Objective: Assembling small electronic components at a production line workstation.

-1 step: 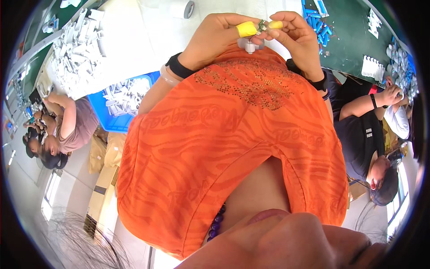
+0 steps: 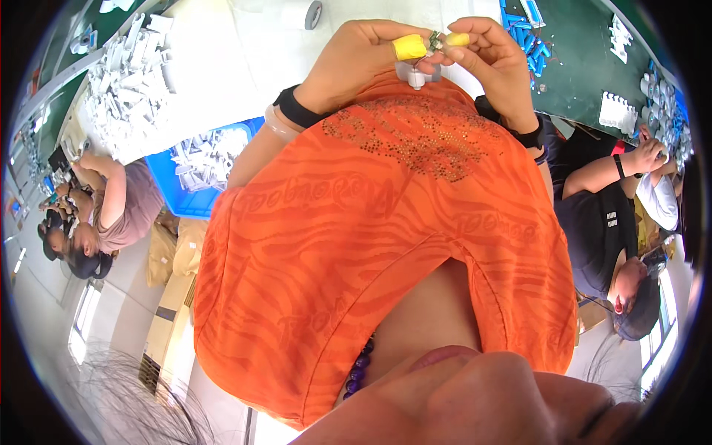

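Above the front of my orange shirt, my left hand (image 2: 354,58) and my right hand (image 2: 492,56) meet fingertip to fingertip. Both are closed in a pinch on a small green circuit board (image 2: 435,41), which the fingers partly cover. Yellow wrapping (image 2: 410,47) covers my left thumb, and a second yellow wrap (image 2: 457,39) is on a right-hand fingertip. Just below the fingers is a whitish, partly see-through plastic piece (image 2: 416,76). A thin wire seems to run down to it from the board, though the join is too small to tell.
A heap of white plastic parts (image 2: 126,93) lies on the white table at left. Beside it, a blue bin (image 2: 167,189) holds more. A tape roll (image 2: 302,15) stands beyond my hands. Blue cylindrical parts (image 2: 530,48) lie at right. Co-workers sit on both sides.
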`<state>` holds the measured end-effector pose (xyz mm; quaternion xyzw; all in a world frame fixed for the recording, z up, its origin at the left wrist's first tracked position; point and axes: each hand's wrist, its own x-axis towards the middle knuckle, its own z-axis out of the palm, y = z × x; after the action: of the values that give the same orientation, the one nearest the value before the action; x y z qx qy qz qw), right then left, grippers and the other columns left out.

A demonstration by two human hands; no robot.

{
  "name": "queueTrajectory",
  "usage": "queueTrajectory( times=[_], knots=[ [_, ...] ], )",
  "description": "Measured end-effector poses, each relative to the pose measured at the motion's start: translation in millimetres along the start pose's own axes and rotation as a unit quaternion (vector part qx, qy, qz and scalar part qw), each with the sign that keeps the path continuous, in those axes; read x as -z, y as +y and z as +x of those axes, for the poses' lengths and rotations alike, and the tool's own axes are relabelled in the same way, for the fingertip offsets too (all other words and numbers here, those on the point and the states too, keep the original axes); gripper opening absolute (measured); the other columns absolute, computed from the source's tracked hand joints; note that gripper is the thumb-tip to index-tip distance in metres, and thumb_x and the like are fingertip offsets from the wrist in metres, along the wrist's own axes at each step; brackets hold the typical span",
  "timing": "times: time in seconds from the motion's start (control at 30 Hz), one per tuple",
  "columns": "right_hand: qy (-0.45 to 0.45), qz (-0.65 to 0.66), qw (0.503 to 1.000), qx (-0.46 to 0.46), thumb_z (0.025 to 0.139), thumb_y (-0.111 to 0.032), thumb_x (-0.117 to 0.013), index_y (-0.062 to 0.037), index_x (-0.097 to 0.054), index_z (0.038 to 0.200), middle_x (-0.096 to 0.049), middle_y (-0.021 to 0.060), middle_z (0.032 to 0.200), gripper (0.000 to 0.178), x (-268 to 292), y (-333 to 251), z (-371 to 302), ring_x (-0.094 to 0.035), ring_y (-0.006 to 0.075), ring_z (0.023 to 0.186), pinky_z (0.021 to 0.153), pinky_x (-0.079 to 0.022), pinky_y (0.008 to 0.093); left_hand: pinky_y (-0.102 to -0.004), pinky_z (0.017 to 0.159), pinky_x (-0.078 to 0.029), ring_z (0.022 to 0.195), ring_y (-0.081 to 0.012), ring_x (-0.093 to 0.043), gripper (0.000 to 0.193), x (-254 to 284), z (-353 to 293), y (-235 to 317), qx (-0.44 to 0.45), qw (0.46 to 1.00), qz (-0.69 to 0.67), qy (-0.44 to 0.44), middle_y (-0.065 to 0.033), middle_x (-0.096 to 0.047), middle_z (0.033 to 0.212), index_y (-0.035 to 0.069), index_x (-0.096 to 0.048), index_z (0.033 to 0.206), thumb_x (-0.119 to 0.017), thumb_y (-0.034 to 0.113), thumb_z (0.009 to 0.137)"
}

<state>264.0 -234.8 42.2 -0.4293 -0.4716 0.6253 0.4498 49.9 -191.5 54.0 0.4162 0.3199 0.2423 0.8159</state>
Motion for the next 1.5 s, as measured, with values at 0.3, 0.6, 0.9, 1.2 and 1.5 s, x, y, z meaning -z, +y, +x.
queueTrajectory(
  times=[0.3, 0.6, 0.9, 1.2, 1.5],
  knots=[
    [-0.061, -0.101, 0.990, 0.076, 0.086, 0.001, -0.061, 0.0017, -0.054, 0.111, -0.061, 0.0067, 0.101, 0.026, -3, -35, -2, -0.060, 0.0140, 0.093, 0.082, -0.048, 0.0260, -0.0263, 0.079, -0.052, 0.087, -0.0165, -0.065, 0.029, -10, -12, 30, -0.004, 0.998, 0.060, -0.034, -0.0115, -0.068, 0.098, 0.000, -0.061, 0.117, -0.055, 0.003, 0.088],
    [-0.123, 0.144, 0.982, -0.008, 0.089, -0.002, -0.058, 0.0023, -0.053, 0.109, -0.065, 0.0070, 0.092, 0.021, -16, -37, -3, -0.061, 0.0101, 0.081, 0.073, -0.048, 0.0226, -0.0250, 0.075, -0.054, 0.084, -0.0181, -0.066, 0.028, -4, -27, 17, 0.037, 0.998, -0.027, -0.034, -0.0169, -0.067, 0.102, -0.003, -0.061, 0.114, -0.055, -0.004, 0.087],
    [-0.120, 0.076, 0.990, 0.003, 0.088, -0.004, -0.061, 0.0017, -0.054, 0.109, -0.066, 0.0051, 0.092, 0.023, -10, -31, 2, -0.060, 0.0071, 0.082, 0.069, -0.047, 0.0194, -0.0233, 0.075, -0.054, 0.090, -0.0198, -0.067, 0.028, 11, -27, 5, 0.045, 0.998, -0.039, -0.036, -0.0178, -0.066, 0.101, -0.005, -0.060, 0.115, -0.057, 0.000, 0.088],
    [-0.119, 0.079, 0.989, -0.021, 0.088, -0.005, -0.061, 0.0011, -0.054, 0.109, -0.066, 0.0053, 0.091, 0.023, -9, -31, 3, -0.060, 0.0065, 0.079, 0.065, -0.047, 0.0185, -0.0296, 0.082, -0.055, 0.094, -0.0250, -0.066, 0.028, 17, -23, -1, 0.021, 0.994, -0.089, -0.068, -0.0201, -0.065, 0.103, -0.007, -0.058, 0.115, -0.058, 0.000, 0.088],
    [-0.113, 0.094, 0.989, -0.027, 0.088, -0.005, -0.061, 0.0005, -0.054, 0.110, -0.067, 0.0054, 0.090, 0.024, -10, -27, 4, -0.061, 0.0060, 0.075, 0.061, -0.047, 0.0176, -0.0337, 0.086, -0.054, 0.098, -0.0260, -0.064, 0.030, 18, -22, -10, -0.003, 0.990, -0.121, -0.074, -0.0198, -0.062, 0.110, -0.005, -0.057, 0.117, -0.058, 0.001, 0.088]
  ],
)
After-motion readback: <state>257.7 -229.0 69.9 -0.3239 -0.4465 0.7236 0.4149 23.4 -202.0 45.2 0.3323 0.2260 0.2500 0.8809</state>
